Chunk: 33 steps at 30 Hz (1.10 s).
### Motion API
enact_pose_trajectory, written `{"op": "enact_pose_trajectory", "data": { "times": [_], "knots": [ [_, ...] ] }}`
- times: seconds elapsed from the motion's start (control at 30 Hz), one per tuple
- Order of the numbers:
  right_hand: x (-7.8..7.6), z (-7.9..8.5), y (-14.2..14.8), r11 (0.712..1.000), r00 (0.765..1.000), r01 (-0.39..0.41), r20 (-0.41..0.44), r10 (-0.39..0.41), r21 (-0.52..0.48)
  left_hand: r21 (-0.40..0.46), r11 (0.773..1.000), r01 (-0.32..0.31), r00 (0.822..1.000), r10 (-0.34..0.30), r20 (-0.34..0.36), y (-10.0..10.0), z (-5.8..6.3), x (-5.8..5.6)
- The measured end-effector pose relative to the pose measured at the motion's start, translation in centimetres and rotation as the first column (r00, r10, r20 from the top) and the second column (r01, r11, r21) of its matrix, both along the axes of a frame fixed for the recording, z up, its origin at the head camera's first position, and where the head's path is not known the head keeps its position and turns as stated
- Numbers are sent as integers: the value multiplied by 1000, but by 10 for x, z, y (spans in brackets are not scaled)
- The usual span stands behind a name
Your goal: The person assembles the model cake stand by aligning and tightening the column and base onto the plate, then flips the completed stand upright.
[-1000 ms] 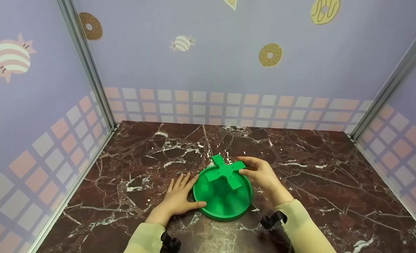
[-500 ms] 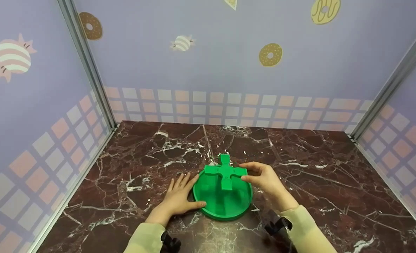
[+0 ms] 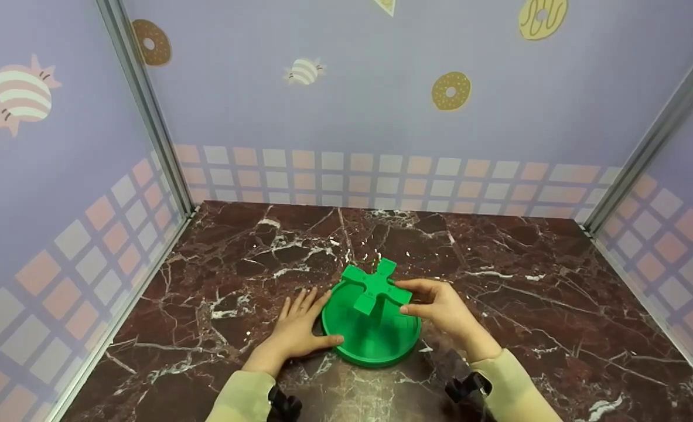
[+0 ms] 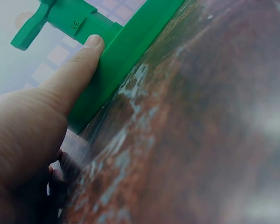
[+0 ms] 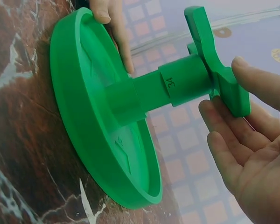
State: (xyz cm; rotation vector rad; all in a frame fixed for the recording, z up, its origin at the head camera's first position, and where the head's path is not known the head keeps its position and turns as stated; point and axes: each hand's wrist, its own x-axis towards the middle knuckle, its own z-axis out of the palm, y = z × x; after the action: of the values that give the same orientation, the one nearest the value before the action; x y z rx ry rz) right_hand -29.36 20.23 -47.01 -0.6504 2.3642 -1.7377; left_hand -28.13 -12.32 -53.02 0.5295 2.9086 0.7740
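Note:
A round green dish (image 3: pixel 375 346) with a raised rim lies on the table. From its middle rises a thick green column (image 5: pixel 186 79), marked 34 in the right wrist view, topped by a four-armed cross handle (image 3: pixel 375 285). My right hand (image 3: pixel 443 305) pinches one arm of that cross, its thumb on one side and fingers on the other. My left hand (image 3: pixel 299 331) lies at the dish's left side, fingers spread toward the table and thumb (image 4: pixel 81 63) straight onto the rim. The column shows the number 33 in the left wrist view.
The dark red marble tabletop (image 3: pixel 252 252) surrounds the dish, with small white flecks just behind it. Purple patterned panels (image 3: pixel 358 105) wall the table at the back and both sides, joined by metal corner posts (image 3: pixel 147 99).
The cross handle has turned clockwise as seen from above. My right hand has moved slightly toward me along with the pinched arm. The left hand and the dish stay in place.

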Motion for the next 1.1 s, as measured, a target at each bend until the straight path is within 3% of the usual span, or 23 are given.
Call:
{"op": "enact_pose_trajectory", "data": {
  "times": [0.67,1.1],
  "knots": [
    [16,-10,-18,992,987,124,-98,-124,1,15,1000,2,1000,-1,-10,-2,0,-1],
    [7,-5,-6,996,994,92,-53,-93,-12,28,1000,-2,1000,2,4,-1,1,0]
  ]
}}
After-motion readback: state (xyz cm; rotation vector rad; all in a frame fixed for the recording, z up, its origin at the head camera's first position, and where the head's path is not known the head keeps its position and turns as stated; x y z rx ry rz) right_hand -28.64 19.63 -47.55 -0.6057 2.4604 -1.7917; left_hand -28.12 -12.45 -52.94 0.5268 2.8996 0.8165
